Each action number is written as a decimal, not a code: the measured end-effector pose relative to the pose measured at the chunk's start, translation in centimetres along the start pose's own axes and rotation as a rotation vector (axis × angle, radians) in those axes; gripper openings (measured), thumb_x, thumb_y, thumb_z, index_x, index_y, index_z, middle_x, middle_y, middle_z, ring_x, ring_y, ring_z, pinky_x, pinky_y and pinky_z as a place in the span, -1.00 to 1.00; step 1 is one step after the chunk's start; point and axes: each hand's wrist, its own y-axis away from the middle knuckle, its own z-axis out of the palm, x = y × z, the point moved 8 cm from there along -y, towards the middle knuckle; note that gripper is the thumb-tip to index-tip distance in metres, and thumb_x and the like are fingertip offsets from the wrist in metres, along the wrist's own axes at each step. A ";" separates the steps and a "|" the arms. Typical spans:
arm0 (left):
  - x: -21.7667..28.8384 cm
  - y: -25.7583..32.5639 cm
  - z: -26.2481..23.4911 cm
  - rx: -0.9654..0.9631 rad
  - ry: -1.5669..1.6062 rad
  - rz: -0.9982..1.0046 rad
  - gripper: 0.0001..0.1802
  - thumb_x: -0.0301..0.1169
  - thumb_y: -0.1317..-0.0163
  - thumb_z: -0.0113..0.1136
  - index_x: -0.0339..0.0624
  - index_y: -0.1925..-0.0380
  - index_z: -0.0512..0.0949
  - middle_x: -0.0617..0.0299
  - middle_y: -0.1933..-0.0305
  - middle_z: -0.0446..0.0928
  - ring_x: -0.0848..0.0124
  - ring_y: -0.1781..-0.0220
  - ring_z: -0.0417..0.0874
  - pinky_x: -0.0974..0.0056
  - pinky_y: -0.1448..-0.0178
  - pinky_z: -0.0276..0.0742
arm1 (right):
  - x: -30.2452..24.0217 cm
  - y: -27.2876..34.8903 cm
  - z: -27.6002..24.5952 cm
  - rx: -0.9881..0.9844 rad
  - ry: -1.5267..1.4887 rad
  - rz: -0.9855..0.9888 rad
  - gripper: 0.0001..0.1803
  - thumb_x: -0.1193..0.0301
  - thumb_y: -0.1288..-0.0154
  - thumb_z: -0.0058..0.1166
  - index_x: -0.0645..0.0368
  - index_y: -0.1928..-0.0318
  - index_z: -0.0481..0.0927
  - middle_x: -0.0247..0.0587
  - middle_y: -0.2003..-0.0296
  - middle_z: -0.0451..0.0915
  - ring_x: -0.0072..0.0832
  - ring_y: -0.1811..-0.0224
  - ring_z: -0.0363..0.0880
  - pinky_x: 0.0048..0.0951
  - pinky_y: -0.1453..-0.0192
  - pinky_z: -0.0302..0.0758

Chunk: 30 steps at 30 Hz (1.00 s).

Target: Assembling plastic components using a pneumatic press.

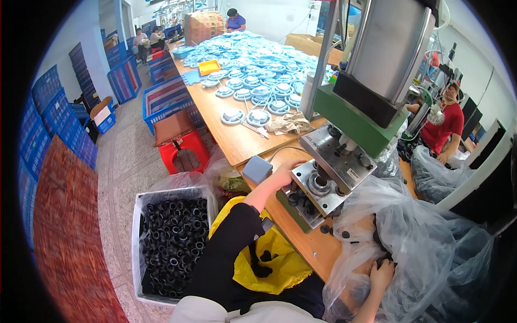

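My left hand (284, 174) reaches to the left side of a bench press, beside the lower steel die block (323, 185); its fingertips are hidden there. A grey box (257, 169) with a cable sits just left of that hand. Above the die block hangs the upper steel plate (339, 156), under the press's green head (358, 118). My right hand (381, 275) is at the right, by a clear plastic bag (425, 226), its fingers curled on a small black part (385, 262). Several loose black parts (326, 229) lie between the press and the bag.
A white bin (135, 242) full of black rings stands at my left, near a yellow bag (291, 272) by my lap. Light-blue coiled parts (258, 67) cover the long table beyond. A red stool (186, 151) and blue crates (167, 102) flank it. Other people work farther off.
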 end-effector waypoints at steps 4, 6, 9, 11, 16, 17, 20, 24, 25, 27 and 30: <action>-2.0 0.4 0.5 -0.012 -0.100 -0.161 -0.62 -0.56 -0.17 -0.11 -0.17 0.01 0.51 0.25 0.64 0.49 0.44 0.76 0.43 0.31 0.73 0.29 | 0.7 0.0 0.5 0.027 0.032 -0.033 -0.65 0.33 -0.04 0.17 0.37 0.27 0.46 0.15 0.18 0.44 0.04 0.07 0.40 -0.11 -0.02 0.35; -2.3 0.5 0.2 -0.015 -0.133 -0.164 -0.69 -0.53 -0.19 -0.08 -0.18 0.11 0.56 0.25 0.63 0.49 0.45 0.71 0.46 0.31 0.67 0.36 | 0.1 0.0 0.3 0.044 0.037 -0.050 -0.65 0.34 -0.03 0.18 0.35 0.27 0.45 0.15 0.18 0.43 0.04 0.07 0.40 -0.11 -0.01 0.37; -2.3 0.6 -0.2 0.045 -0.069 0.055 -0.76 -0.45 -0.22 -0.07 -0.21 0.19 0.56 0.24 0.60 0.50 0.44 0.64 0.50 0.32 0.60 0.41 | -0.1 0.2 -0.1 -0.018 0.049 0.035 -0.64 0.33 -0.07 0.16 0.39 0.23 0.47 0.14 0.12 0.42 0.04 0.03 0.38 -0.13 -0.07 0.34; -3.1 0.4 -0.3 0.009 -0.076 -0.083 -0.76 -0.40 -0.24 -0.09 -0.21 0.24 0.56 0.24 0.58 0.50 0.45 0.61 0.50 0.33 0.57 0.41 | 0.1 0.2 -0.1 -0.035 0.057 0.042 -0.63 0.33 -0.07 0.15 0.39 0.21 0.47 0.12 0.11 0.42 0.03 0.02 0.37 -0.13 -0.08 0.34; -2.5 1.6 0.5 -0.075 -0.108 -0.277 -0.70 -0.27 -0.28 -0.14 -0.21 0.38 0.53 0.24 0.52 0.52 0.45 0.58 0.50 0.35 0.56 0.41 | 0.4 0.1 -0.1 -0.017 0.067 0.027 -0.64 0.33 -0.08 0.14 0.38 0.21 0.47 0.12 0.10 0.42 0.03 0.02 0.37 -0.13 -0.08 0.33; -2.9 1.5 0.3 -0.061 -0.063 -0.257 -0.71 -0.29 -0.29 -0.15 -0.19 0.32 0.55 0.24 0.51 0.52 0.47 0.58 0.50 0.35 0.56 0.40 | 0.3 0.2 -0.5 -0.001 0.056 0.019 -0.64 0.33 -0.08 0.14 0.38 0.22 0.47 0.12 0.11 0.42 0.03 0.02 0.37 -0.13 -0.09 0.33; -0.9 1.8 0.9 -0.009 0.048 -0.173 -0.70 -0.31 -0.30 -0.15 -0.18 0.19 0.56 0.25 0.50 0.52 0.46 0.54 0.51 0.33 0.48 0.42 | 0.6 -0.1 -0.1 -0.002 0.043 0.043 -0.65 0.33 -0.08 0.14 0.38 0.23 0.47 0.12 0.12 0.43 0.03 0.02 0.38 -0.12 -0.09 0.33; 1.5 1.9 -0.2 0.121 -0.015 0.306 -0.64 -0.33 -0.34 -0.17 -0.22 -0.01 0.49 0.17 0.39 0.58 0.32 0.30 0.59 0.26 0.20 0.45 | 0.0 -0.1 0.4 -0.004 0.033 0.021 -0.66 0.33 -0.08 0.14 0.39 0.25 0.47 0.14 0.12 0.43 0.03 0.02 0.38 -0.12 -0.09 0.33; 1.3 2.0 -0.4 0.121 -0.022 0.303 -0.64 -0.33 -0.34 -0.17 -0.22 -0.01 0.49 0.17 0.39 0.58 0.32 0.30 0.59 0.26 0.20 0.45 | 0.1 -0.2 0.6 0.012 0.025 0.009 -0.66 0.34 -0.07 0.15 0.39 0.25 0.47 0.14 0.12 0.43 0.04 0.02 0.38 -0.12 -0.09 0.32; 0.4 2.5 -2.1 0.328 -0.238 0.183 -0.66 -0.36 -0.33 -0.17 -0.30 0.01 0.46 0.02 0.28 0.59 0.10 0.14 0.57 0.19 0.04 0.42 | 0.0 -0.3 0.5 0.025 0.010 -0.001 -0.66 0.34 -0.06 0.15 0.39 0.26 0.47 0.15 0.12 0.43 0.05 0.02 0.37 -0.12 -0.09 0.32; 0.3 4.4 -1.2 0.304 -0.852 0.256 -0.70 -0.34 -0.31 -0.24 -0.31 0.30 0.46 -0.20 0.23 0.52 -0.09 0.17 0.52 -0.05 0.13 0.39 | -0.4 -0.2 0.2 0.021 0.050 -0.044 -0.65 0.32 -0.06 0.14 0.36 0.26 0.42 0.26 0.13 0.44 0.14 -0.02 0.33 -0.03 -0.12 0.28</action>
